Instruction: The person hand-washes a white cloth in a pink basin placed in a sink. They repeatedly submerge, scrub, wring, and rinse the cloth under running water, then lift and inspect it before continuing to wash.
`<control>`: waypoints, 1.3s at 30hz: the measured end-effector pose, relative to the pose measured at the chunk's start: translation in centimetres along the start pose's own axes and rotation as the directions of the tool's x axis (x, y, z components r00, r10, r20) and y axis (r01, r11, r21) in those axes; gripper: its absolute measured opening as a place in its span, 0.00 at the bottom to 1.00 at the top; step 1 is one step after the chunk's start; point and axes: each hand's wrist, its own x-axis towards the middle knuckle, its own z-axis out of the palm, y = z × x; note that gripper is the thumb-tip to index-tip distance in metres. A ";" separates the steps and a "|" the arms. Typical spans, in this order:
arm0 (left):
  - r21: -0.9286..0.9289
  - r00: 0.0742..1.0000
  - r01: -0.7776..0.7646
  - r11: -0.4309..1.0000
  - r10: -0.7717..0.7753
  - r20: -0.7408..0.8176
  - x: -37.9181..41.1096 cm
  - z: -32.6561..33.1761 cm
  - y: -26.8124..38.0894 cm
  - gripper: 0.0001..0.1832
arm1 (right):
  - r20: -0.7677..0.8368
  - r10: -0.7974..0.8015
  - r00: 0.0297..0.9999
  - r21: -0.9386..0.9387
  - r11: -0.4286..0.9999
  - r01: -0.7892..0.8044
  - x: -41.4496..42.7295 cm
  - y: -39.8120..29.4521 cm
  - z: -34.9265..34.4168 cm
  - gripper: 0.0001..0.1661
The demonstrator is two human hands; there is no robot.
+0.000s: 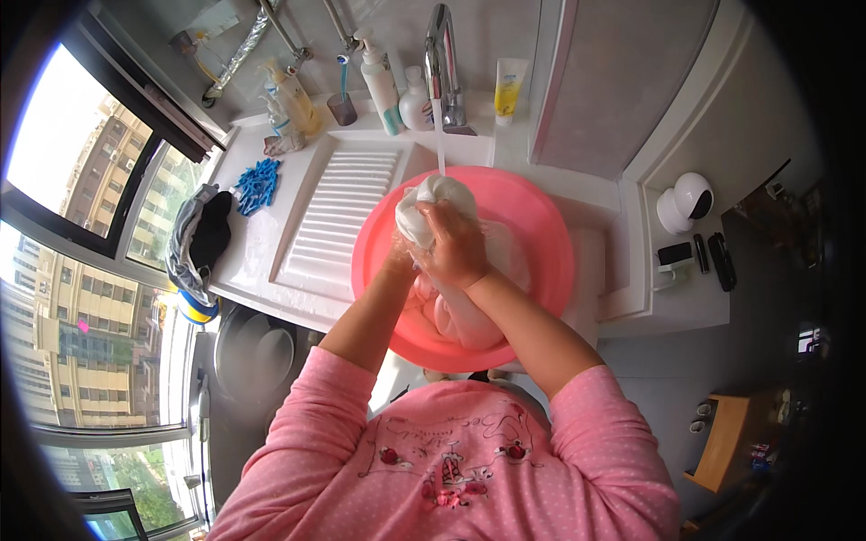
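A bunched white wet cloth (446,192) is held between both hands over a pink plastic basin (549,237). My right hand (454,247) grips it from the right, fingers pressed into the folds. My left hand (404,251) is on its lower left side, mostly hidden behind the cloth and the right hand. Water runs from a chrome faucet (434,64) onto or just behind the cloth's top. More pale wet fabric (467,318) lies in the basin under my wrists.
Left of the basin is a ribbed white washboard (338,203), with blue clothespins (258,187) and dark and grey cloth (203,237) beyond. Pump bottles (383,84), a cup (342,109) and a yellow-white tube (509,91) stand at the back. A white camera (685,203) sits on the right ledge.
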 end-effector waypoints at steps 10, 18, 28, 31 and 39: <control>-0.321 0.747 0.641 0.697 -0.663 0.053 -1.0 -4.5 3.4 0.27 | 0.188 0.285 0.940 -0.371 0.907 -0.201 0.4 8.9 -0.6 0.23; 0.290 0.708 0.687 0.667 -0.703 -0.060 -3.3 -2.1 0.6 0.31 | 0.743 0.095 0.663 -0.151 0.988 0.029 -2.0 7.4 2.6 0.43; 0.625 0.735 0.521 0.581 -0.678 0.017 -6.6 -2.8 4.6 0.30 | 0.799 0.510 0.319 -0.575 0.803 0.156 -3.2 12.5 10.1 0.28; 0.596 0.808 0.487 0.638 -0.589 -0.030 -7.9 -2.3 4.9 0.34 | 0.776 0.468 0.423 -0.539 0.840 0.060 -3.4 12.5 10.0 0.28; 0.418 0.888 0.456 0.786 -0.433 -0.155 -8.2 -1.6 4.8 0.56 | 0.599 0.435 0.673 -0.018 0.847 -0.531 4.3 7.1 1.4 0.31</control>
